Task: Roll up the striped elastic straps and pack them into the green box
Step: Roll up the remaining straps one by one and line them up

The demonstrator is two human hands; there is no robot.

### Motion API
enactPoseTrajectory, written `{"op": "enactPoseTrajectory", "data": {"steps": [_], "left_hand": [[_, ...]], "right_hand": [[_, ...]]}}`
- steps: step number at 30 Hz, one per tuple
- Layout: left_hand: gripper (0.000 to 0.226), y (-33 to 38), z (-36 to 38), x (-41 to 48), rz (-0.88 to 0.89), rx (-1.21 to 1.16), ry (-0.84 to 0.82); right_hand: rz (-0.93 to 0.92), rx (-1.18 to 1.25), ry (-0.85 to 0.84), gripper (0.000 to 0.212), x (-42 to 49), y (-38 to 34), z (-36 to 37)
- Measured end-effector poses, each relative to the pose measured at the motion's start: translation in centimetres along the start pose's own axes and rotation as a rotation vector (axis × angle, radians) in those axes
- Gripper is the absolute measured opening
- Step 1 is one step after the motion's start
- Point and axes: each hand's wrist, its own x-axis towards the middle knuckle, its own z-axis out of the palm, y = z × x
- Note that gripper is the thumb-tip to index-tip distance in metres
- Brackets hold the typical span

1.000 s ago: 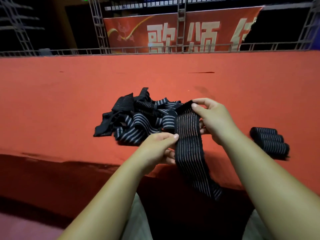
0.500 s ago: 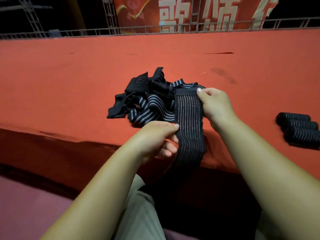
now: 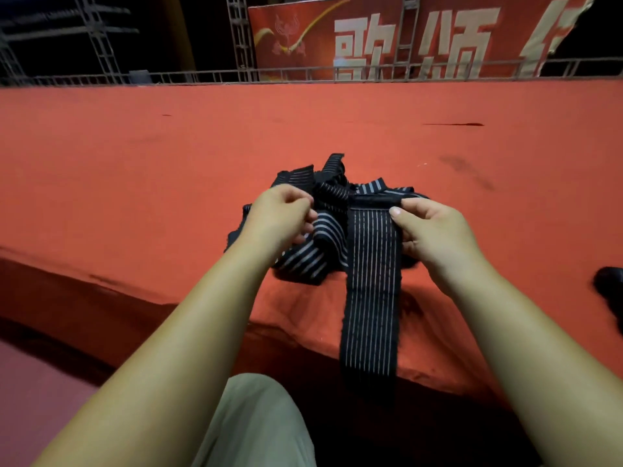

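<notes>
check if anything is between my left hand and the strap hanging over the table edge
Only a fold of the loose strap pile lies between the left hand and the hanging strap, pinched at its top by the right hand. No green box is in view.

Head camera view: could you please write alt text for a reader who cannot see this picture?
A person's right hand pinches the top end of a black striped elastic strap, which hangs down over the front edge of a red-covered table. The left hand, curled, is over a loose pile of striped straps.
</notes>
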Motion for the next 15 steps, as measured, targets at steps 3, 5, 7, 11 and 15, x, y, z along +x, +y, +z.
{"op": "enactPoseTrajectory", "data": {"steps": [3, 5, 7, 11, 15], "left_hand": [[0.042, 0.6, -0.3, 3.9, 0.16, 0.196, 0.121], [0.049, 1.1, -0.2, 5.8, 0.246, 0.371, 0.101], [0.044, 1.0, 0.2, 7.8, 0.276, 0.501, 0.025], [0.037, 0.2, 0.0, 10.0, 0.255, 0.726, -0.06], [0.024, 0.0, -1.8, 10.0, 0.216, 0.703, 0.086]], "right_hand": [[-0.015, -0.004, -0.005, 0.013, 0.5, 0.1, 0.4], [-0.022, 0.001, -0.007, 0.013, 0.7, 0.2, 0.8], [-0.033, -0.024, -0.018, 0.013, 1.0, 0.4, 1.1], [-0.049, -0.071, -0.051, 0.012, 1.4, 0.7, 1.0], [-0.037, -0.059, -0.062, 0.013, 1.3, 0.9, 0.6]]}}
